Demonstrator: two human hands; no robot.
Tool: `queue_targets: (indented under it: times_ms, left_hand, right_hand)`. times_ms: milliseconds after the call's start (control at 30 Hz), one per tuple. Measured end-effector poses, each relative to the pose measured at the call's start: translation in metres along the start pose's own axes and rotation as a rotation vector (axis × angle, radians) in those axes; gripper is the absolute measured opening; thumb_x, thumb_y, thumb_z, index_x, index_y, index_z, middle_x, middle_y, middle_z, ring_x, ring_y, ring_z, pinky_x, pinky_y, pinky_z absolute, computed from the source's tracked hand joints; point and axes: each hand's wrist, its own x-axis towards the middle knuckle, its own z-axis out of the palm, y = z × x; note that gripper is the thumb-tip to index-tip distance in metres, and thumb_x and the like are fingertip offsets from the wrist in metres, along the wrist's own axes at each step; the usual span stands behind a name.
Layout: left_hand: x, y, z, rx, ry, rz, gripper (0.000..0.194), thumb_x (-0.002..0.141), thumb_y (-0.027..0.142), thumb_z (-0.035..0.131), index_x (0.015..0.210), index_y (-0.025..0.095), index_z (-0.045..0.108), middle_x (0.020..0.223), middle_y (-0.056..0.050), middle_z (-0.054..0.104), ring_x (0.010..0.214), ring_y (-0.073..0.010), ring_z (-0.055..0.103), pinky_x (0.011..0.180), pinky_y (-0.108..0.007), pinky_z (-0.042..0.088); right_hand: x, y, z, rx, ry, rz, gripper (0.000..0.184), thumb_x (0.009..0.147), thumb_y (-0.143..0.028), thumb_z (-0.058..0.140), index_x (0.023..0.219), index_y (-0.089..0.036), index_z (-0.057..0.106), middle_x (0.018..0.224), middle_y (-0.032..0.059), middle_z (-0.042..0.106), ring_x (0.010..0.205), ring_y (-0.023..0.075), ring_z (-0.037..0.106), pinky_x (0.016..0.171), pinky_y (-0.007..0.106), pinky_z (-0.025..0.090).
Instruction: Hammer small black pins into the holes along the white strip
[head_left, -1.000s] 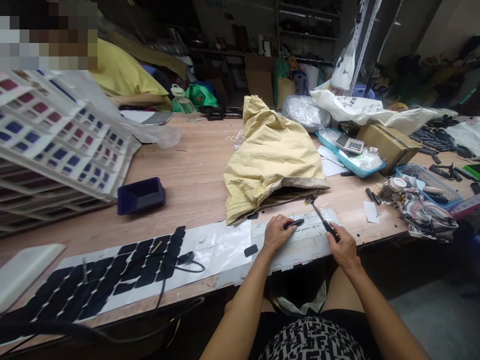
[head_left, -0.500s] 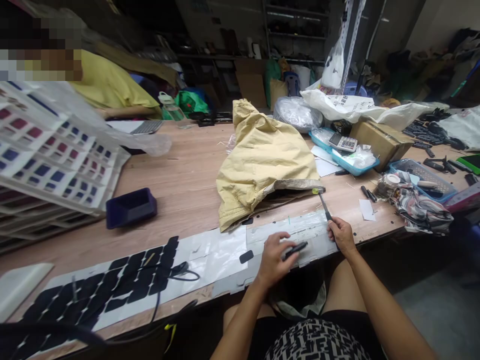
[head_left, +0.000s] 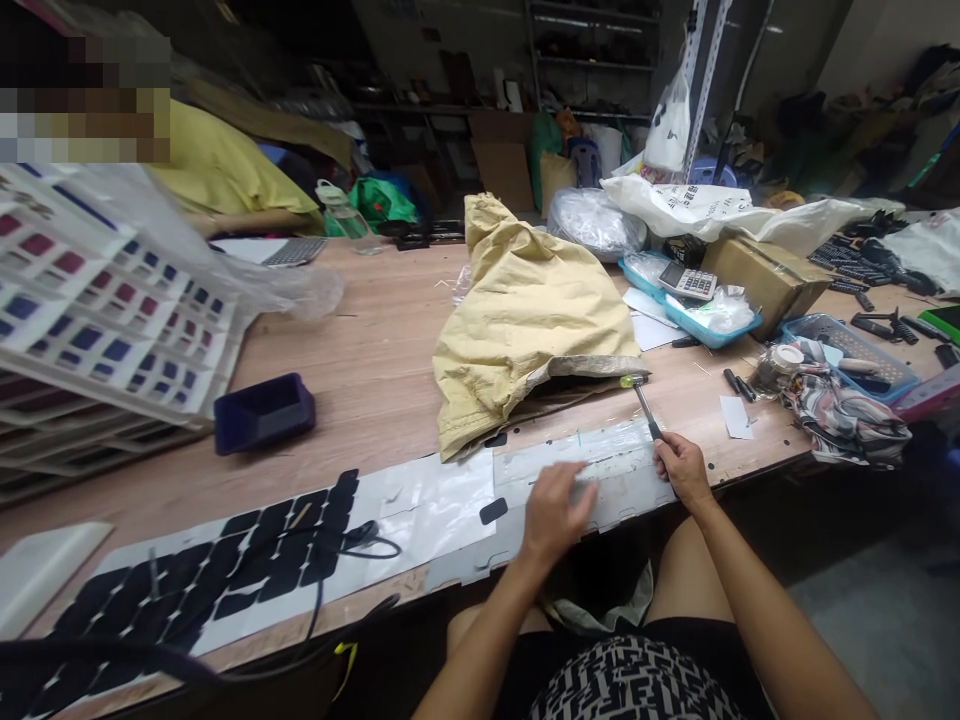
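Observation:
My left hand (head_left: 553,512) hovers over the grey-white board (head_left: 469,562) at the table's front edge. Its fingers and thumb are apart and slightly blurred, and I see nothing held between them. My right hand (head_left: 684,470) is closed around the dark handle of a small hammer (head_left: 646,412). The hammer's head, with a yellow-green face, points away from me near the mouth of a yellow cloth sack (head_left: 536,310). That sack lies beyond the board, its dark opening facing me. A flat black rounded piece (head_left: 493,511) lies on the board, left of my left hand.
Black pads (head_left: 281,540) on a white sheet and a cable (head_left: 321,585) lie at left. A dark blue tray (head_left: 264,415) and white crates (head_left: 112,330) stand behind. Right are blue baskets (head_left: 712,328), a carton (head_left: 772,280) and bunched cloth (head_left: 847,420). A person in yellow (head_left: 232,170) sits opposite.
The black piece at my left hand no longer shows. That hand has shifted slightly, its fingers now stretched forward. My right hand still holds the hammer in nearly the same place.

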Motion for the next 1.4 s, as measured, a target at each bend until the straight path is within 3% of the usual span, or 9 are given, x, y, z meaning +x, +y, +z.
queue_targets:
  times_ms: [133, 200, 333, 433, 567, 700, 933, 1133, 1400]
  left_hand:
    - [0.09, -0.039, -0.003, 0.121, 0.165, -0.292, 0.033, 0.09, 0.032, 0.048, 0.111, 0.017, 0.069, 0.102, -0.012, 0.07, 0.098, -0.0269, 0.064, 0.089, -0.04, 0.051]
    - [0.124, -0.053, -0.004, 0.244, 0.142, -0.455, 0.035, 0.09, 0.032, 0.047, 0.107, 0.013, 0.071, 0.098, -0.017, 0.072, 0.097, -0.0304, 0.065, 0.089, -0.041, 0.05]
    - [0.162, -0.064, -0.005, 0.396, -0.012, -0.686, 0.035, 0.084, 0.035, 0.055, 0.097, 0.01, 0.075, 0.101, -0.024, 0.072, 0.098, -0.0379, 0.067, 0.082, -0.045, 0.05]
    - [0.173, -0.066, -0.003, 0.428, -0.016, -0.753, 0.036, 0.076, 0.039, 0.063, 0.096, 0.011, 0.076, 0.103, -0.024, 0.072, 0.1, -0.0403, 0.066, 0.081, -0.047, 0.05]
    - [0.168, -0.06, -0.006, 0.393, 0.046, -0.726, 0.038, 0.073, 0.047, 0.066, 0.09, 0.014, 0.076, 0.092, -0.02, 0.074, 0.096, -0.0394, 0.066, 0.077, -0.046, 0.049]
    - [0.137, -0.048, -0.017, 0.326, -0.002, -0.649, 0.033, 0.074, 0.046, 0.064, 0.088, 0.019, 0.074, 0.087, -0.013, 0.073, 0.087, -0.0329, 0.066, 0.072, -0.039, 0.047]
    - [0.066, -0.043, -0.014, 0.136, -0.24, -0.099, 0.011, 0.073, 0.032, 0.067, 0.08, 0.023, 0.066, 0.084, -0.002, 0.067, 0.086, -0.0218, 0.058, 0.076, -0.032, 0.044]
    - [0.05, -0.051, 0.004, 0.025, -0.128, -0.09, 0.014, 0.077, 0.034, 0.068, 0.086, 0.023, 0.069, 0.089, -0.003, 0.067, 0.09, -0.0233, 0.056, 0.085, -0.037, 0.044]
    - [0.051, -0.054, 0.005, 0.002, -0.105, -0.069, 0.018, 0.078, 0.033, 0.07, 0.094, 0.025, 0.073, 0.087, -0.002, 0.066, 0.089, -0.0226, 0.055, 0.086, -0.037, 0.044]
  right_hand:
    - [0.001, 0.001, 0.0, 0.004, 0.011, 0.006, 0.037, 0.075, -0.046, 0.064, 0.092, -0.014, 0.069, 0.06, -0.0035, 0.055, 0.044, 0.0085, 0.048, 0.039, 0.019, 0.038]
    - [0.001, 0.002, 0.0, 0.006, 0.013, 0.006, 0.036, 0.075, -0.046, 0.063, 0.091, -0.014, 0.068, 0.06, -0.0034, 0.056, 0.043, 0.0086, 0.048, 0.039, 0.02, 0.038]
    - [0.0, 0.003, 0.001, 0.01, 0.015, 0.002, 0.034, 0.076, -0.044, 0.062, 0.091, -0.014, 0.068, 0.061, -0.0032, 0.056, 0.044, 0.0085, 0.048, 0.039, 0.02, 0.039]
    - [0.0, 0.002, 0.001, 0.01, 0.021, 0.004, 0.033, 0.076, -0.044, 0.062, 0.09, -0.014, 0.067, 0.061, -0.003, 0.056, 0.043, 0.0087, 0.048, 0.039, 0.02, 0.038]
    - [-0.002, -0.001, 0.002, 0.012, 0.023, 0.002, 0.032, 0.075, -0.044, 0.062, 0.087, -0.014, 0.067, 0.059, -0.0033, 0.055, 0.043, 0.0088, 0.048, 0.039, 0.02, 0.038]
    - [-0.002, -0.001, 0.002, 0.009, 0.023, 0.002, 0.031, 0.075, -0.044, 0.062, 0.086, -0.015, 0.067, 0.06, -0.003, 0.056, 0.043, 0.0089, 0.048, 0.039, 0.02, 0.039]
    - [0.0, 0.003, 0.001, -0.014, 0.023, 0.011, 0.033, 0.076, -0.043, 0.062, 0.091, -0.014, 0.068, 0.061, -0.0032, 0.056, 0.044, 0.0089, 0.049, 0.039, 0.02, 0.039]
    - [0.002, 0.008, 0.0, -0.043, 0.021, -0.008, 0.036, 0.077, -0.045, 0.061, 0.095, -0.014, 0.069, 0.063, -0.0024, 0.057, 0.045, 0.0095, 0.049, 0.039, 0.02, 0.039]
    - [-0.018, -0.001, -0.001, -0.144, 0.046, -0.122, 0.041, 0.083, -0.046, 0.06, 0.108, -0.015, 0.068, 0.078, 0.0041, 0.068, 0.058, 0.0144, 0.059, 0.055, 0.026, 0.05]
